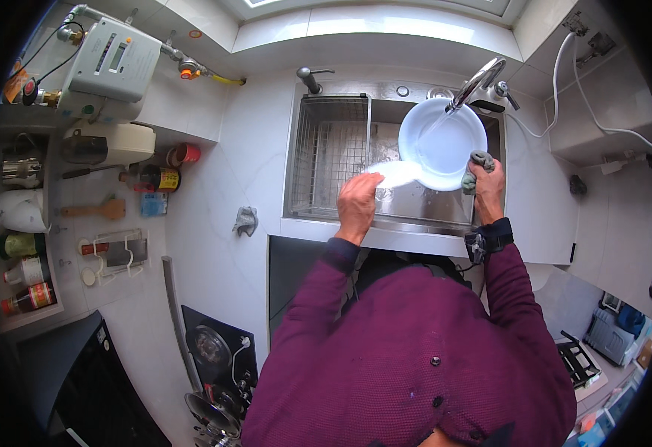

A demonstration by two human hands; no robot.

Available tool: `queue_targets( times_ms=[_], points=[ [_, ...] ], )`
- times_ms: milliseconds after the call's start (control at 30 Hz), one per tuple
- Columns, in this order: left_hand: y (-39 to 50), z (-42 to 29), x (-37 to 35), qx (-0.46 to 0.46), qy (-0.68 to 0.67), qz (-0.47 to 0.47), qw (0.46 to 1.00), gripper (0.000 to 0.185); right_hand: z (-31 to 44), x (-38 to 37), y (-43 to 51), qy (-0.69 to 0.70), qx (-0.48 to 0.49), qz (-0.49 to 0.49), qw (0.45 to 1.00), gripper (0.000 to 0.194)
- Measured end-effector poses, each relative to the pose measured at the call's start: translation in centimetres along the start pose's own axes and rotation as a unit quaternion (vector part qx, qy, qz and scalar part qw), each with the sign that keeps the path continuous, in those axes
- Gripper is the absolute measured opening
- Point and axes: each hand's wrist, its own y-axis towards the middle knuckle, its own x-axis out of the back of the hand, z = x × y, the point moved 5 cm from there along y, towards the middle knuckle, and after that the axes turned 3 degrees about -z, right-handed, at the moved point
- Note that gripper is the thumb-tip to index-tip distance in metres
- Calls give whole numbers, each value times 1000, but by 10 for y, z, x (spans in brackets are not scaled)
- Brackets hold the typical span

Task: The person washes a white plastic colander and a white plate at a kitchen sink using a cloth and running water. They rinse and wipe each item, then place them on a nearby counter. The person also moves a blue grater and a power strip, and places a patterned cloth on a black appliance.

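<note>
My left hand (357,204) holds the edge of a white dish (397,174), seen nearly edge-on and blurred, over the middle of the steel sink (426,208). My right hand (488,181) grips a crumpled grey-green cloth (476,170) beside the lower right rim of a large white basin (450,179). Water runs from the curved chrome faucet (479,81) into this basin. The dish overlaps the basin's left edge; whether they touch, I cannot tell.
A wire basket (331,156) fills the sink's left side. A grey rag (245,220) lies on the counter at left. Farther left are bottles, a red cup (187,152) and a wooden spatula (94,210). A white cable (556,100) hangs at the right.
</note>
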Motion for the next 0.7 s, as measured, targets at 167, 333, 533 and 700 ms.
queue_targets(
  times_ms=[167,333,533,700],
  points=[
    [-47,56,-9,432,-232,50,870,19,-12,-1,4,122,-31,5,992,39],
    [-73,93,5,524,-359,-88,767,26,-19,1,6,246,-142,86,955,31],
    [-98,182,9,595,-428,-196,651,22,-17,5,-8,274,-202,99,935,26],
    [-102,201,1,659,-294,-101,685,60,-16,4,-11,242,-191,72,949,23]
  ],
)
